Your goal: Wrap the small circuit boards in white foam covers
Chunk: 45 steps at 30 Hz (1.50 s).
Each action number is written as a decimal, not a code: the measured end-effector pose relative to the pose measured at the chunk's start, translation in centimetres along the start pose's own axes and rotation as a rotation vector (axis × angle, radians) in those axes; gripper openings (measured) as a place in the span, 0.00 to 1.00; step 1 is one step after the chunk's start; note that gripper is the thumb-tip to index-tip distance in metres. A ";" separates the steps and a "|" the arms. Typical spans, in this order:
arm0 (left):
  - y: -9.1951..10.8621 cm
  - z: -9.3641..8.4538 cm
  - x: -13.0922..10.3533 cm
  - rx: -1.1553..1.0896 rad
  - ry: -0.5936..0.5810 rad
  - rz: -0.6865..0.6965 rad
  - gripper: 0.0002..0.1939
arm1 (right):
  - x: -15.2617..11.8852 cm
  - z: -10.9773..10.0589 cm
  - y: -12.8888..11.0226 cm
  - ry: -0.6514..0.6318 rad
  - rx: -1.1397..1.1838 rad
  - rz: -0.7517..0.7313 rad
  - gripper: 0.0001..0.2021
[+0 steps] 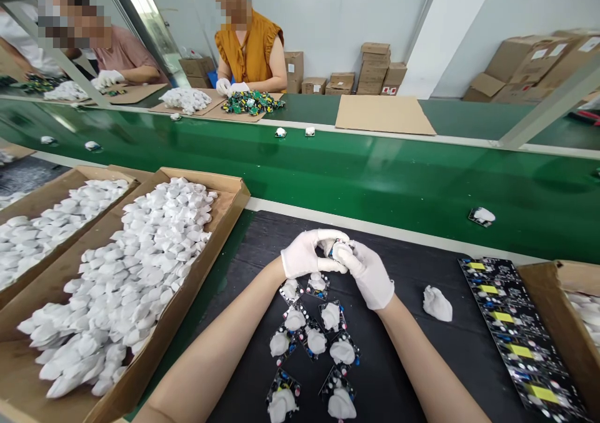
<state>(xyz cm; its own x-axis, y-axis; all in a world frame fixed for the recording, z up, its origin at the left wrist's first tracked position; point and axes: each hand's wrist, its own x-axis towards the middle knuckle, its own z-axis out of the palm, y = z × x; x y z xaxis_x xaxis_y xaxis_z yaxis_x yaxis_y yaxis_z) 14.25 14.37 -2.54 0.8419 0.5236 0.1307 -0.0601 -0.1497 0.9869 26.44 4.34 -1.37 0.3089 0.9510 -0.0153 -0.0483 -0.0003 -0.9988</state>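
Note:
My left hand [312, 252], in a white glove, curls around a small circuit board with a white lump [341, 252] on it. From the other side, my right hand [371, 272], also gloved, presses its fingers on the lump. Below my hands, several small black boards topped with white lumps [315, 340] lie on the black mat [394, 360]. To the right of my right hand rests a loose white lump [437, 303]. Farther right is a long black panel of joined boards [518, 335] with yellow parts.
Cardboard trays of white lumps [229, 213] stand at the left, another box [553, 292] at the right. Beyond runs a green conveyor [375, 185] carrying a few boards, one at the right [482, 216]. Across it, people [250, 54] sit by piles of boards [252, 102].

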 end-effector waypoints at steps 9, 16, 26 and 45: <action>-1.2 -0.3 0.4 0.301 0.350 0.096 0.24 | 0.2 1.1 1.2 0.185 -0.219 -0.107 0.28; -0.9 -1.0 0.6 0.625 0.435 -0.017 0.24 | 0.2 0.0 1.3 0.373 -0.853 -0.120 0.24; -1.1 -1.0 0.2 -0.069 0.115 0.031 0.21 | -0.1 1.1 0.5 -0.044 -1.120 -0.335 0.16; -0.3 -1.2 0.1 -0.184 0.310 -0.062 0.10 | -0.5 0.6 0.2 -0.285 -0.918 -0.450 0.11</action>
<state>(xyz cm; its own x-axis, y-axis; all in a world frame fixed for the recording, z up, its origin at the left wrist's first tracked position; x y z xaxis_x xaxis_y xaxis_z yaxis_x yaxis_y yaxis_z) 13.75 15.46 -2.70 0.6464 0.7602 0.0649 -0.1330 0.0286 0.9907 25.73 4.06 -1.56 -0.1201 0.9590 0.2566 0.7875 0.2494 -0.5636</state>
